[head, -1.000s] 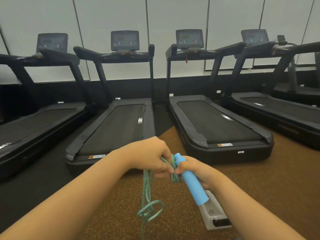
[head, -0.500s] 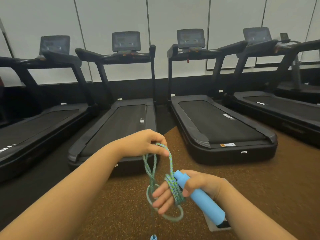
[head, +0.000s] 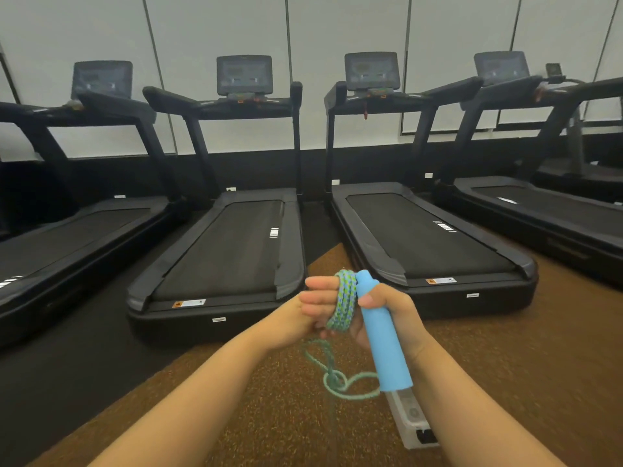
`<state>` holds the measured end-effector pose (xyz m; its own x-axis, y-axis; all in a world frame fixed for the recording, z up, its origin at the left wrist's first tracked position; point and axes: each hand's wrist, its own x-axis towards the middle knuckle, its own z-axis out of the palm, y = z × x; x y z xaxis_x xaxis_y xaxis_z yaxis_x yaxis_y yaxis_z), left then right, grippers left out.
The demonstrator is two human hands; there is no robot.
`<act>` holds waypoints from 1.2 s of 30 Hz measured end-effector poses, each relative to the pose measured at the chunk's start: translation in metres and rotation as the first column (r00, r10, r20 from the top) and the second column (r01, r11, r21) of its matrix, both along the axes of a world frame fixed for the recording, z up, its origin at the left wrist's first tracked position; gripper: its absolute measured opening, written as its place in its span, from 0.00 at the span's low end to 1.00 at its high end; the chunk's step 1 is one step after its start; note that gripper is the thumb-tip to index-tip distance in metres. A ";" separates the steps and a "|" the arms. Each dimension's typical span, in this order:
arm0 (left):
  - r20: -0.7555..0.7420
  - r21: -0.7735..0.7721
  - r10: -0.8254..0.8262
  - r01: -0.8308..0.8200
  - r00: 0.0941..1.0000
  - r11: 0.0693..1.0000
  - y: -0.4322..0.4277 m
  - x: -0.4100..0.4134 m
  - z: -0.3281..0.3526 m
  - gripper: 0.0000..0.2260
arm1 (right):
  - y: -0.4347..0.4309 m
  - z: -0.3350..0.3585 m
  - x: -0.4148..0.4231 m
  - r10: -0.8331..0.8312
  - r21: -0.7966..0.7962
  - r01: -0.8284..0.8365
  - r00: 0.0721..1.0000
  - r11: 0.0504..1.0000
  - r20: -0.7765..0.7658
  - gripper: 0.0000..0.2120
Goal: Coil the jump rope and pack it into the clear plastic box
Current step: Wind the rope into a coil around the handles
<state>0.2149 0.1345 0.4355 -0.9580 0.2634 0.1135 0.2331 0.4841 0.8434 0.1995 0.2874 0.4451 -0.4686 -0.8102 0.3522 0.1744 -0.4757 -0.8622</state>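
Note:
My right hand (head: 396, 313) grips the jump rope's blue foam handle (head: 384, 345), thumb across it, holding it nearly upright. Its fingers stretch out to the left, and several turns of the green-and-blue rope coil (head: 344, 301) are wound round them. My left hand (head: 288, 323) sits just below and behind those fingers and holds the rope where it leaves the coil. The loose rope (head: 340, 379) hangs under both hands in blurred loops. The clear plastic box (head: 413, 421) lies on the brown floor below the handle, partly hidden by my right forearm.
Several black treadmills (head: 222, 251) stand in a row ahead, their rear ends close in front of my hands. Brown speckled rubber flooring (head: 269, 416) lies under me, with a black mat to the left. A white panelled wall runs behind.
My left hand has come down from above and carried the rope round my right fingers, tightening the coil. My right hand has lifted and turned the handle more upright.

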 end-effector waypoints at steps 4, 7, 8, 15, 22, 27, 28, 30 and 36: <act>-0.008 0.102 0.039 -0.038 0.999 0.994 0.003 0.003 -0.009 0.16 | -0.001 0.008 -0.007 0.027 -0.067 -0.022 0.997 0.997 0.067 0.28; -0.032 0.130 0.025 -0.021 0.999 0.991 0.005 0.003 -0.014 0.15 | -0.003 0.010 -0.010 0.015 -0.075 -0.009 0.996 0.997 0.091 0.28; -0.024 0.144 0.011 -0.007 1.000 0.990 0.006 0.005 -0.016 0.15 | -0.004 0.011 -0.011 0.013 -0.083 -0.005 0.995 0.997 0.095 0.28; -0.010 0.094 -0.054 0.055 0.998 0.994 0.015 0.018 -0.019 0.14 | -0.008 0.013 -0.019 -0.134 -0.017 0.140 0.974 0.990 0.183 0.22; -0.077 -0.201 -0.042 0.025 0.996 0.979 -0.003 0.018 -0.012 0.14 | -0.016 0.012 -0.029 -0.238 0.243 0.246 0.969 0.938 -0.061 0.24; -0.062 -0.146 -0.050 0.040 0.997 0.988 -0.016 0.012 -0.002 0.12 | -0.018 0.016 -0.035 -0.213 0.445 0.299 0.949 0.844 -0.235 0.24; -0.058 -0.132 -0.053 0.045 0.997 0.990 -0.019 0.010 0.000 0.11 | -0.018 0.017 -0.035 -0.195 0.487 0.321 0.936 0.812 -0.293 0.24; -0.059 -0.136 -0.051 0.043 0.997 0.990 -0.024 0.007 0.001 0.09 | -0.019 0.018 -0.035 -0.183 0.534 0.379 0.905 0.756 -0.383 0.21; -0.111 -0.188 0.004 -0.025 0.994 0.982 -0.033 0.004 0.009 0.04 | -0.024 0.028 -0.028 -0.109 0.622 0.512 0.815 0.593 -0.569 0.10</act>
<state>0.2192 0.1019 0.4442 -0.9464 0.2761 0.1678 0.3108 0.6364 0.7060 0.1714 0.2631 0.4731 -0.7023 -0.7103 -0.0473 -0.3338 0.3873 -0.8594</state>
